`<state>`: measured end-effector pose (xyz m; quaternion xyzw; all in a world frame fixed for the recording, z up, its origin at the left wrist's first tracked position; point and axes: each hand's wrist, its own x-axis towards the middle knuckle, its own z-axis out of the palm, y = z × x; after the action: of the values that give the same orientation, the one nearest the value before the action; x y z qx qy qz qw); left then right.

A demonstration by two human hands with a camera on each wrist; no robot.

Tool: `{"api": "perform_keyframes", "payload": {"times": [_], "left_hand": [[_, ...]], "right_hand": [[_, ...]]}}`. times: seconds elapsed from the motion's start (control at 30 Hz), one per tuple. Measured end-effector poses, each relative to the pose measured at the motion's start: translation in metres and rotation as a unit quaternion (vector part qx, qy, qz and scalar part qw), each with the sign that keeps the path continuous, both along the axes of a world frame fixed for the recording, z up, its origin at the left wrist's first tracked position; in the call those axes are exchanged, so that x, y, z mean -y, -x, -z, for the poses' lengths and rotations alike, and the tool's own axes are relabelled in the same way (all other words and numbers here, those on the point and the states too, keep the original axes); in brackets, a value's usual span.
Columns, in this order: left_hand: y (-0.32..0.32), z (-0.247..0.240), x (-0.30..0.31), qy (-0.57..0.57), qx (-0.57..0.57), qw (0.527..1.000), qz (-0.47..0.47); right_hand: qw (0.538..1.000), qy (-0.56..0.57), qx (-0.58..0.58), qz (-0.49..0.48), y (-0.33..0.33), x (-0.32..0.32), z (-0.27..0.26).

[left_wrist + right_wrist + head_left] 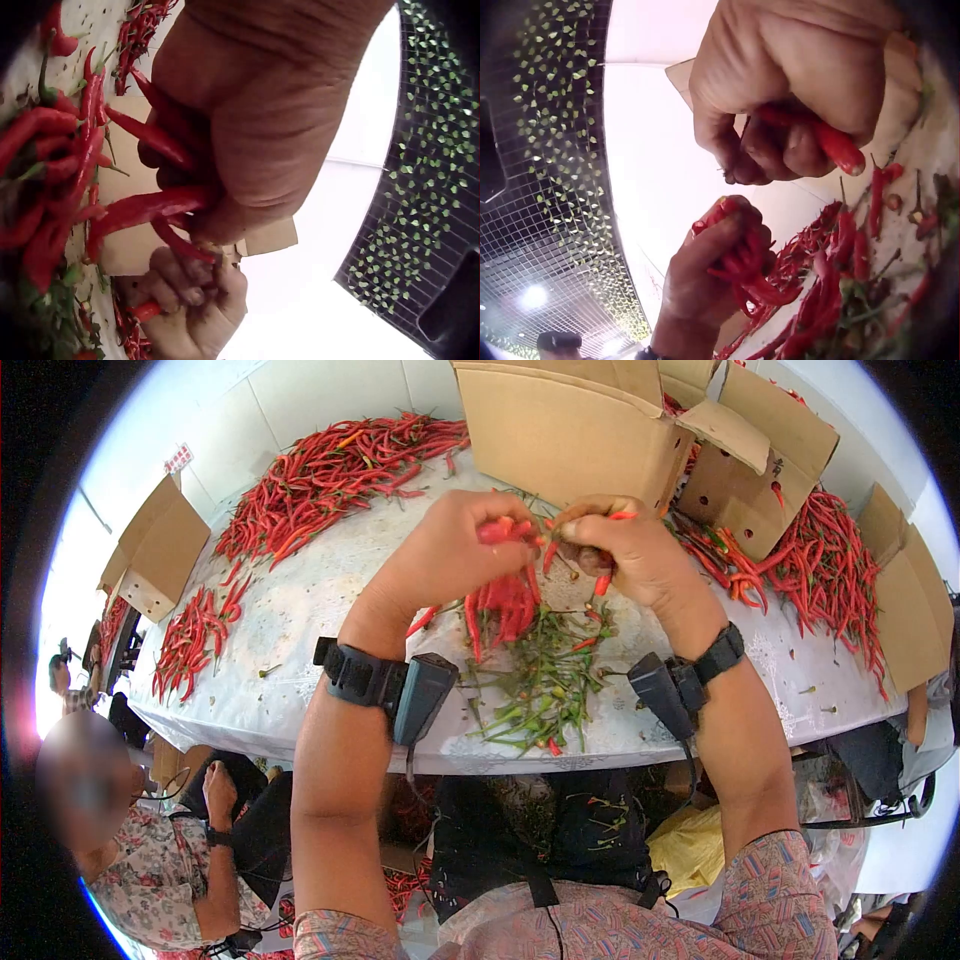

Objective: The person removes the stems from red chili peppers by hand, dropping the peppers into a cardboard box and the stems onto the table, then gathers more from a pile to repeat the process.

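Note:
My left hand (455,550) grips a bunch of red chili peppers (146,210), their tips sticking out past the curled fingers. Close beside it, my right hand (640,555) has a red chili (838,150) tucked in the palm. The right thumb and forefinger meet on a thin, dark stem (744,131). Both hands are raised over the table, fingertips near each other. Below them lies a small heap of red chilies (505,610), partly blurred. Nearer my body is a pile of green stems (545,700) with a few red bits among them.
A large pile of red chilies (330,480) covers the back left of the white-covered table (300,600). Cardboard boxes (560,440) stand at the back, with more chilies (825,570) at the right. Another person (170,870) sits at the lower left.

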<state>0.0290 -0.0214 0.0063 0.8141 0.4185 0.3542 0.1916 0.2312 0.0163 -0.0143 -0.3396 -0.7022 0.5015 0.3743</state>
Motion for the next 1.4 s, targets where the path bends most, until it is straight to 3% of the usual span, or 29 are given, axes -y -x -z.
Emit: {"api": "perform_keyframes", "payload": {"times": [0.07,0.1,0.17,0.2,0.27,0.4,0.47,0.57,0.67,0.7,0.8,0.87,0.9,0.97,1.0,1.07,1.17,1.27,1.4], "left_hand": [[0.002,0.0,-0.003,0.017,0.042,0.999,0.005],[0.004,0.001,-0.006,0.037,0.092,0.995,-0.03],[0.007,0.002,-0.009,0.055,0.142,0.986,-0.062],[0.01,0.002,-0.01,0.088,0.188,0.976,-0.067],[0.015,0.002,-0.013,0.115,0.237,0.962,-0.071],[0.023,0.007,-0.021,0.119,0.31,0.941,-0.065],[0.026,0.009,-0.021,0.121,0.323,0.936,-0.071],[0.023,0.006,-0.018,0.126,0.291,0.945,-0.087],[0.026,0.013,-0.024,0.091,0.261,0.955,-0.112],[0.028,0.013,-0.024,0.126,0.27,0.95,-0.097],[0.03,0.022,-0.035,0.15,0.3,0.94,-0.065],[0.028,0.022,-0.033,0.186,0.317,0.93,-0.027],[0.026,0.019,-0.029,0.185,0.318,0.93,-0.027],[0.017,0.009,-0.017,0.175,0.248,0.952,-0.05],[0.015,0.012,-0.019,0.175,0.247,0.952,-0.05],[0.012,0.02,-0.024,0.197,0.264,0.943,-0.049],[0.009,0.018,-0.022,0.177,0.229,0.955,-0.066],[0.002,0.012,-0.014,0.19,0.285,0.939,-0.02],[-0.002,0.009,-0.011,0.174,0.25,0.952,-0.029]], "right_hand": [[0.989,0.054,-0.138,-0.021,-0.003,0.003,-0.005],[0.989,0.054,-0.138,-0.021,-0.006,0.003,-0.006],[0.997,0.014,0.039,0.07,-0.012,-0.002,-0.012],[0.997,0.012,0.04,0.071,-0.013,-0.005,-0.011],[0.95,-0.202,0.204,0.126,-0.011,-0.014,-0.003],[0.934,-0.232,0.228,0.147,-0.008,-0.019,0.003],[0.883,-0.234,0.368,0.176,-0.001,-0.02,-0.004],[0.848,-0.199,0.461,0.167,0.016,-0.032,0.001],[0.805,-0.269,0.484,0.213,0.031,-0.034,0.004],[0.804,-0.274,0.484,0.211,0.034,-0.035,0.006],[0.816,-0.267,0.468,0.209,0.032,-0.03,0.005],[0.896,-0.135,0.388,0.17,0.028,-0.017,-0.008],[0.896,-0.136,0.388,0.169,0.025,-0.016,-0.008],[0.969,0.037,0.206,0.13,0.015,-0.014,-0.007],[0.969,0.037,0.206,0.13,0.015,-0.009,-0.008],[0.989,0.074,0.022,0.123,0.019,0.003,-0.009],[0.994,0.05,-0.039,0.085,0.024,0.013,-0.01],[0.996,-0.019,0.015,0.087,0.021,0.011,-0.004],[0.998,-0.035,-0.019,0.052,0.019,0.018,-0.006]]}}
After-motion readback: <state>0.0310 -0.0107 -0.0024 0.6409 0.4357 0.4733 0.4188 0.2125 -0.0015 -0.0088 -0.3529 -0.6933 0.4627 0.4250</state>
